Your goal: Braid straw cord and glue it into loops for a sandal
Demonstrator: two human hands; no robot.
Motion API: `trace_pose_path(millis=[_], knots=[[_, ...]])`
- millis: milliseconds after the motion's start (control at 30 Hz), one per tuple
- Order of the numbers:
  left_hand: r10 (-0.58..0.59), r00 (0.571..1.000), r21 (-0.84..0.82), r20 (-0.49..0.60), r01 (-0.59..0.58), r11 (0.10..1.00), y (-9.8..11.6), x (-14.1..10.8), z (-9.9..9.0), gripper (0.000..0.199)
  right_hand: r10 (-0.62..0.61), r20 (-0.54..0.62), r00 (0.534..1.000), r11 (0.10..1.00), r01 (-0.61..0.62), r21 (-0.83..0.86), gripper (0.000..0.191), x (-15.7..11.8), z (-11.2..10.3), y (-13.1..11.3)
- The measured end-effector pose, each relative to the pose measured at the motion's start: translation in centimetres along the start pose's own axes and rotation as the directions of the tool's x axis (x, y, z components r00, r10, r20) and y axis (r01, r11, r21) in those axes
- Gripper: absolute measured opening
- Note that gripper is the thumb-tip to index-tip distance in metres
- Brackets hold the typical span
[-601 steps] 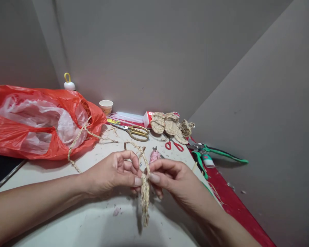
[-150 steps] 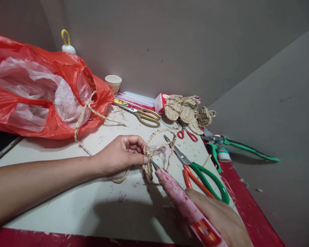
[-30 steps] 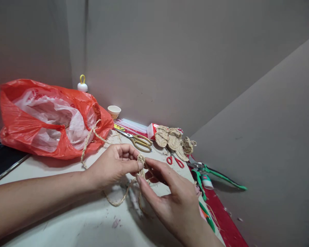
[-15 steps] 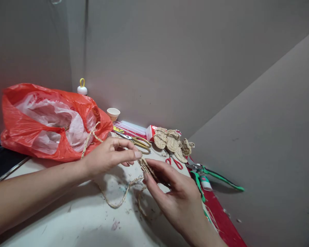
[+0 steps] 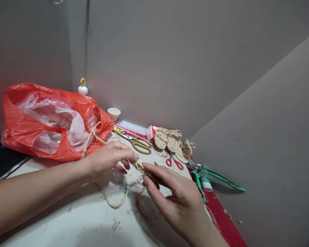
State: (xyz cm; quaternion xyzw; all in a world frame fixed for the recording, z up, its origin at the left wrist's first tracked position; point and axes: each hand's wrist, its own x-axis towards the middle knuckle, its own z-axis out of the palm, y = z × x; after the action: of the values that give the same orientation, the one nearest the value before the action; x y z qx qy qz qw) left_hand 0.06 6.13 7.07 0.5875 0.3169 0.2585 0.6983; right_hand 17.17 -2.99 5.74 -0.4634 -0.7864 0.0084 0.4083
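Note:
Between the thumb and fingers of my right hand [image 5: 179, 195] is a small woven straw piece [image 5: 145, 172], its strands lying side by side. My left hand [image 5: 110, 157] is at the far end of this piece, fingers bent and fingertips closed at its edge; the exact grip is partly hidden. A twisted straw cord [image 5: 115, 206] loops over the table below my hands, and another stretch of it comes out of the bag at left. A small grey tip [image 5: 156, 163] shows just beyond my right fingers; what it belongs to is hidden.
On the left sits a red plastic bag [image 5: 59, 144] with a white bag inside. Gold-handled scissors [image 5: 141, 145], a paper cup [image 5: 114, 113], finished straw pieces [image 5: 167, 139], red-handled scissors [image 5: 173, 162] and green-handled pliers [image 5: 221, 178] line the back and right. Grey walls enclose the table [image 5: 74, 212].
My left fingertips have drawn slightly left and curled at the end of the straw piece. The piece has tilted lower in my right hand, and a grey tip now shows beyond it.

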Motion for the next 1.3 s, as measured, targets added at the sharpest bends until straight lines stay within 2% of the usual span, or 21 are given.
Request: trace_pose_path(millis=[100, 167, 233, 333, 400, 467, 533, 600, 667, 733, 767, 900, 1033, 1167, 1300], knots=[[0.042, 0.998, 0.004, -0.037, -0.042, 0.999, 0.1, 0.0, -0.1, 0.022, 0.016, 0.008, 1.000, 0.999, -0.016, 0.031, 0.028, 0.1, -0.2, 0.1], [0.135, 0.989, 0.056, -0.065, -0.132, 0.990, 0.4, -0.1, 0.0, 0.017, 0.107, 0.040, 0.993, 0.990, -0.110, 0.091, 0.025, 0.3, -0.4, 0.1], [0.241, 0.969, 0.163, -0.062, -0.228, 0.960, 0.6, -0.4, 0.0, 0.011, 0.237, 0.105, 0.966, 0.942, -0.255, 0.218, 0.021, 0.6, -0.6, 0.2], [0.396, 0.916, 0.328, -0.068, -0.354, 0.876, 0.9, -0.6, -0.4, 0.016, 0.375, 0.222, 0.900, 0.779, -0.436, 0.451, 0.018, 0.9, -1.0, 0.5], [0.504, 0.849, 0.394, -0.156, -0.415, 0.820, 1.1, -0.5, -1.1, 0.023, 0.420, 0.286, 0.861, 0.647, -0.505, 0.571, 0.019, 1.1, -1.2, 0.8], [0.561, 0.780, 0.417, -0.278, -0.428, 0.802, 1.2, -0.3, -1.8, 0.027, 0.426, 0.362, 0.829, 0.503, -0.550, 0.667, 0.021, 1.1, -1.3, 1.1], [0.560, 0.758, 0.403, -0.335, -0.422, 0.812, 1.4, -0.3, -2.2, 0.025, 0.395, 0.433, 0.810, 0.336, -0.566, 0.753, 0.021, 1.2, -1.3, 1.4], [0.572, 0.773, 0.412, -0.274, -0.443, 0.797, 1.6, -0.6, -2.0, 0.025, 0.350, 0.488, 0.800, 0.167, -0.565, 0.808, 0.020, 1.3, -1.3, 1.6], [0.598, 0.794, 0.434, -0.113, -0.501, 0.748, 1.6, -1.2, -1.3, 0.024, 0.314, 0.522, 0.793, 0.034, -0.559, 0.828, 0.019, 1.4, -1.3, 1.7], [0.591, 0.804, 0.425, 0.058, -0.556, 0.714, 1.6, -1.8, -0.5, 0.024, 0.274, 0.552, 0.788, -0.043, -0.563, 0.825, 0.018, 1.4, -1.2, 1.8], [0.578, 0.808, 0.414, 0.110, -0.566, 0.713, 1.5, -2.0, -0.1, 0.023, 0.254, 0.561, 0.788, -0.067, -0.565, 0.823, 0.017, 1.4, -1.1, 1.9], [0.538, 0.831, 0.409, 0.140, -0.544, 0.733, 1.4, -2.3, 0.5, 0.018, 0.179, 0.594, 0.784, -0.122, -0.582, 0.804, 0.014, 1.1, -0.5, 2.3], [0.522, 0.842, 0.420, 0.137, -0.527, 0.739, 1.4, -2.2, 0.4, 0.012, 0.140, 0.604, 0.784, -0.108, -0.595, 0.797, 0.012, 1.0, -0.1, 2.2], [0.513, 0.850, 0.385, 0.116, -0.515, 0.766, 1.2, -2.0, 0.5, 0.010, 0.136, 0.577, 0.805, -0.005, -0.582, 0.813, 0.017, 1.1, -0.3, 1.9], [0.503, 0.861, 0.355, 0.075, -0.495, 0.793, 0.8, -1.8, 0.6, 0.009, 0.195, 0.556, 0.808, 0.175, -0.587, 0.791, 0.018, 0.7, -0.1, 2.0]])
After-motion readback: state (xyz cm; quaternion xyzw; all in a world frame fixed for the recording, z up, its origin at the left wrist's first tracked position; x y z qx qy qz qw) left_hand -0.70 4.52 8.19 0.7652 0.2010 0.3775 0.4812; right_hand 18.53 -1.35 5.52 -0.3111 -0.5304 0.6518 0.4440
